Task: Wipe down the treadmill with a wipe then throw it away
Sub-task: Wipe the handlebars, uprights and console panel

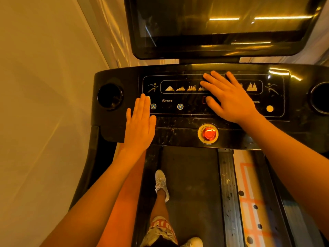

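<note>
A person stands on the dark rubber running belt (192, 175) of a treadmill, both hands laid on its glossy black plastic console (117, 75), which spans the middle of the frame below a dark, reflective screen (222, 24). The left hand (140, 125) lies flat at the console's near left edge, fingers straight and together. The right hand (229, 98) is spread palm-down over the centre of the printed control panel. Neither has a grip on anything that shows: no wipe is visible, and whether one lies beneath the right palm cannot be told. To wipe well, the cloth would likely need to sit flat under the palm and travel in overlapping passes across the panel with light pressure. It should steer round the round red emergency stop button (210, 133) on the near side of the panel, then move on to the round cup holder (110, 96) at the left. Legible writing: "INCLINE" (167, 100) above two blue arrow buttons (153, 106), "EMERGEN…" (206, 127) curving round the red button, and "PEED" (256, 102) — presumably SPEED — beside the right wrist
</note>
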Demonstrator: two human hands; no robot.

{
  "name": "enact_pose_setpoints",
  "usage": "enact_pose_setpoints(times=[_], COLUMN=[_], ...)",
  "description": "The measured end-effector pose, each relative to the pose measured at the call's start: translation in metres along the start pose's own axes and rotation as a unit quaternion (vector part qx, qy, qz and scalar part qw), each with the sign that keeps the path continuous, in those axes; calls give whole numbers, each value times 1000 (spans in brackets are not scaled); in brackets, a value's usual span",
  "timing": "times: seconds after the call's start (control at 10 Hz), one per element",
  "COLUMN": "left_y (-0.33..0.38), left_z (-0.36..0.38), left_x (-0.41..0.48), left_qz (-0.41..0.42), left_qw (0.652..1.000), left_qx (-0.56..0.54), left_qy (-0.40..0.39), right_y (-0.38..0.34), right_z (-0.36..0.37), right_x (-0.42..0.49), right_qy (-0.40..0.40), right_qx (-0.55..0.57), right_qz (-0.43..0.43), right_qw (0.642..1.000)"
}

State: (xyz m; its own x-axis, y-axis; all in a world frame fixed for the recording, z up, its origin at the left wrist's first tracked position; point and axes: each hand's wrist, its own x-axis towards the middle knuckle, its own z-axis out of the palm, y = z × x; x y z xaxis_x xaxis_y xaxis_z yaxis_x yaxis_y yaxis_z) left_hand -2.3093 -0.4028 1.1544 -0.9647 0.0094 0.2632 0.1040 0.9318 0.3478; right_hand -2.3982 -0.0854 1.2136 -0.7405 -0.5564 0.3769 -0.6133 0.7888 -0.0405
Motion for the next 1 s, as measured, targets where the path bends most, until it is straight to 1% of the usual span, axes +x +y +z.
enact_pose_setpoints(times=[0.1, 0.2, 0.4, 0.5, 0.6, 0.7, 0.9, 1.0], left_y=[4, 2, 3, 4, 0, -2, 3, 13], left_z=[10, 14, 7, 14, 22, 26, 21, 11], left_x=[-38, -51, -14, -36, -75, -83, -62, -33], left_qz=[-23, -32, -21, -24, -24, -34, -31, -26], left_qw=[999, 999, 1000, 999, 999, 998, 998, 998], left_qx=[-24, -16, -2, -23, -15, -37, -42, -56], left_qy=[-7, -17, -12, -10, -19, -28, -20, -18], right_y=[0, 0, -1, -1, 0, -1, -1, -1], right_z=[0, 1, -1, 0, 0, 1, 0, 1], right_x=[-1, 1, 0, 1, 0, 1, 0, 1], right_qy=[-1, 1, -3, 0, 4, 6, 5, 5], right_qx=[2, 2, 1, 2, 2, 6, 2, 3], right_qz=[-2, -3, -3, -1, 0, -1, 0, 0], right_qw=[1000, 1000, 1000, 1000, 1000, 1000, 1000, 1000])
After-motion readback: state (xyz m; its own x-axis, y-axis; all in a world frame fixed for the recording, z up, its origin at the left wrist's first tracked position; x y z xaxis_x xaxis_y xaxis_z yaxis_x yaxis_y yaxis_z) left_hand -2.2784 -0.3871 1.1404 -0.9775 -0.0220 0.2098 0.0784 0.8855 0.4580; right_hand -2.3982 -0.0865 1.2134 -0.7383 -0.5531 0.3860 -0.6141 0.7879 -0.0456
